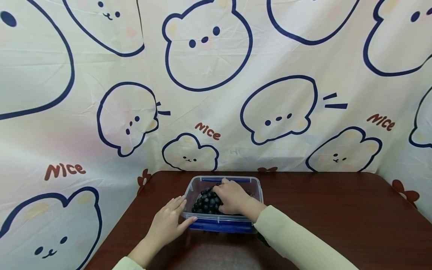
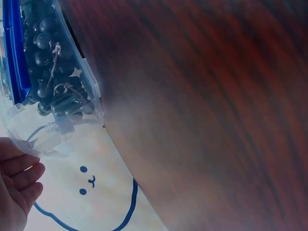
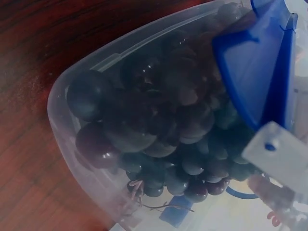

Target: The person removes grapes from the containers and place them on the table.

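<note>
A clear plastic food box [image 1: 256, 187] with blue latches stands on the table, and dark grapes [image 1: 206, 202] fill much of its inside. Over the near left corner rests my left hand [image 1: 167, 221], its fingers along the left side and its thumb on the front rim. In the left wrist view, the fingers of that hand [image 2: 21, 178] lie outside the box wall. My right hand [image 1: 231, 197] reaches into the box from the right and grips the bunch of grapes, fingers and thumb bent around it. Its fingertips are partly hidden among the grapes.
The dark red-brown wooden table [image 1: 320, 217] extends on both sides of the box. Behind it hangs a pale cloth [image 1: 209, 108] printed with cartoon bears. A blue latch [image 1: 219, 225] runs along the box's front, and thin stems [image 3: 163, 207] show through the plastic.
</note>
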Motion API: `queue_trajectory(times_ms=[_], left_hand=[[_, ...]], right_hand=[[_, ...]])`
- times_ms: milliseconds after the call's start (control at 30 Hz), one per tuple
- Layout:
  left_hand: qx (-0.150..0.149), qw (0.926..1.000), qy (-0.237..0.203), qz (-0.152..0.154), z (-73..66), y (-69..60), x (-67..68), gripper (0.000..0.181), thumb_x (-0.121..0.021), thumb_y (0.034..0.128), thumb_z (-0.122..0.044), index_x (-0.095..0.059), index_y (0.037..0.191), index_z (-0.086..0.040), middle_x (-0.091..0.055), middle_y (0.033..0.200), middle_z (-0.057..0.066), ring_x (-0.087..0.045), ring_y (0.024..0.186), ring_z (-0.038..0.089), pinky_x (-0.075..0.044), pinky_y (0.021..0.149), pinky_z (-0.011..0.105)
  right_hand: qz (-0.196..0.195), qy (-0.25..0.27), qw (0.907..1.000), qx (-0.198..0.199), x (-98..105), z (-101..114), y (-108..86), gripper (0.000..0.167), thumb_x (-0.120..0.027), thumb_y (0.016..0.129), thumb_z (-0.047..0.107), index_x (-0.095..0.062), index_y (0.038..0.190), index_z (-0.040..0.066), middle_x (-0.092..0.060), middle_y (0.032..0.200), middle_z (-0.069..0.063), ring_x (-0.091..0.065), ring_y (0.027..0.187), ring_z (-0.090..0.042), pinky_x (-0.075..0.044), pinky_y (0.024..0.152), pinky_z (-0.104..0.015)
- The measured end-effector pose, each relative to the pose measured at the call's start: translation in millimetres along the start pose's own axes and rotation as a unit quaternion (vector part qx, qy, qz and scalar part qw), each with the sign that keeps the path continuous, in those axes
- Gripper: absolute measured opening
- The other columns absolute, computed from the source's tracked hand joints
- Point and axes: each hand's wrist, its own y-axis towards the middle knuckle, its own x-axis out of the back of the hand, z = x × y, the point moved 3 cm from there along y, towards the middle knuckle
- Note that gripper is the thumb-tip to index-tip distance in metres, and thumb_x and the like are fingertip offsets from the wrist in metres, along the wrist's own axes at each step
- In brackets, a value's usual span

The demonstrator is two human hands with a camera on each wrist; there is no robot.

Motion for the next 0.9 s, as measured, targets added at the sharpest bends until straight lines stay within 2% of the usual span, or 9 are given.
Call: queue_trajectory(times_ms=[233,433,600,900], left_hand=[[-0.003,1.0000,-0.001,-0.003,0.0,-0.1,0.8,0.064,-0.073,0.0831,-0.049,-0.069,0.114,0.007,-0.062,0.125,0.019,-0.057,0.119,0.031,-0.045,0.099,0.047],[-0.001,1.0000,0.000,-0.001,0.3,-0.5,1.0,0.063,-0.073,0.0831,-0.048,-0.069,0.115,0.006,-0.062,0.126,0.019,-0.057,0.119,0.032,-0.045,0.099,0.048],[0.001,1.0000,-0.001,0.004,0.3,-0.8,1.1,0.064,-0.072,0.0835,-0.048,-0.068,0.115,0.007,-0.062,0.126,0.019,-0.057,0.119,0.032,-0.045,0.099,0.049],[0.002,1.0000,0.004,0.004,-0.2,-0.7,1.4,0.064,-0.072,0.0832,-0.049,-0.068,0.116,0.006,-0.062,0.126,0.018,-0.057,0.119,0.031,-0.045,0.099,0.047]], right_hand=[[-0.028,-0.004,0.9996,0.005,1,2,-1.5,0.044,-0.078,0.079,0.024,-0.063,0.119,0.011,-0.068,0.103,-0.001,-0.058,0.095,-0.021,-0.052,0.080,-0.036],[-0.036,0.003,0.9993,0.005,-1,5,-1.6,0.043,-0.077,0.079,0.016,-0.061,0.119,0.009,-0.066,0.096,-0.004,-0.061,0.085,-0.018,-0.054,0.074,-0.032],[-0.049,-0.006,0.9988,0.006,0,7,-2.9,0.043,-0.077,0.079,0.014,-0.061,0.119,0.010,-0.065,0.096,-0.004,-0.061,0.083,-0.018,-0.055,0.072,-0.031],[-0.083,-0.034,0.9956,0.027,4,11,-6.1,0.037,-0.075,0.082,0.010,-0.061,0.117,0.013,-0.059,0.090,-0.002,-0.053,0.069,-0.014,-0.051,0.059,-0.026]])
